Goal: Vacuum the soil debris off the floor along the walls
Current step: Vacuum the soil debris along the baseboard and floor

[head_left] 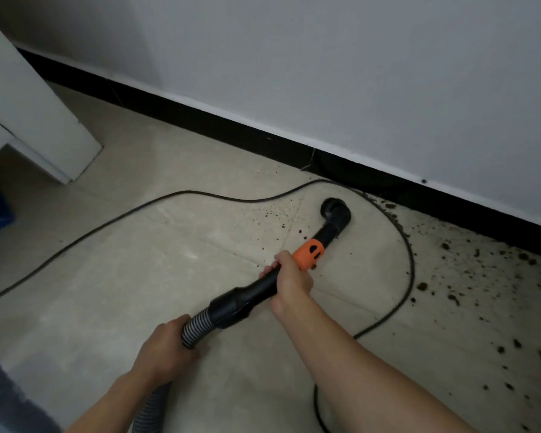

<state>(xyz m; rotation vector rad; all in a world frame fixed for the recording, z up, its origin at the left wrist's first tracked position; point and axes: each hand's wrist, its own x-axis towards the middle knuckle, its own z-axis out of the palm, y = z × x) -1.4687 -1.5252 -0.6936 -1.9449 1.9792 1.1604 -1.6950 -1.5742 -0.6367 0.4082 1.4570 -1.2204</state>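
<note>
The wand (253,295) was gripped by the right hand (289,276), the hose (197,325) by the left hand (163,348), fingers (270,269) curled round each. Soil debris (450,267) lay right of the nozzle (336,214), along the skirting (450,201). The looped cable (411,260) between them could be snagged.

Our vacuum nozzle (336,214) rests on the floor (107,292) near its far edge, where the baseboard (200,115) runs under the wall (325,73). Soil debris (450,270) lies to the nozzle's right, up to the baseboard. The cord (181,192) loops behind and right of the nozzle, then trails left. Our right hand (291,279) grips the wand (263,285) ahead of our left hand (163,348), which holds the hose (196,328).
</note>
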